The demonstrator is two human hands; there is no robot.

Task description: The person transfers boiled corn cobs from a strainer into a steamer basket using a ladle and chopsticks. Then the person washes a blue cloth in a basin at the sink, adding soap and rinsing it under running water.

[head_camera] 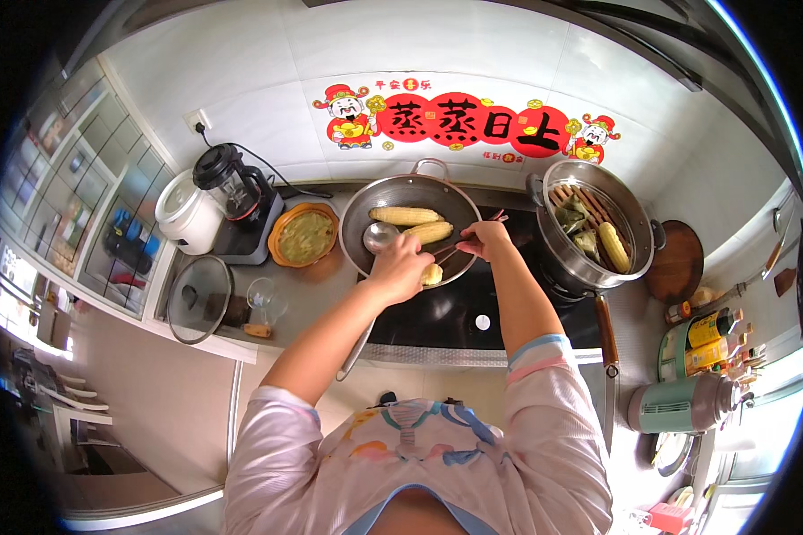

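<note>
A metal wok point(465, 207) on the cooktop holds corn on the cob. Two cobs show whole, an upper cob point(407, 215) and a lower cob point(431, 232); the end of another cob point(431, 274) shows beside my left hand point(398, 267). My left hand is closed over the wok next to a steel ladle point(380, 237); it appears to grip the ladle's handle, which the fingers hide. At the wok's right rim, my right hand point(486, 241) holds thin sticks, apparently chopsticks point(447, 255), slanting down toward the cob end.
At right, a steamer pot point(592, 277) holds leaf-wrapped dumplings point(571, 212) and a corn cob point(614, 247); its pan handle point(605, 331) juts forward. At left are an orange dish point(276, 234), a glass lid point(199, 301) and a blender point(231, 180). The wok handle point(356, 354) overhangs the counter edge.
</note>
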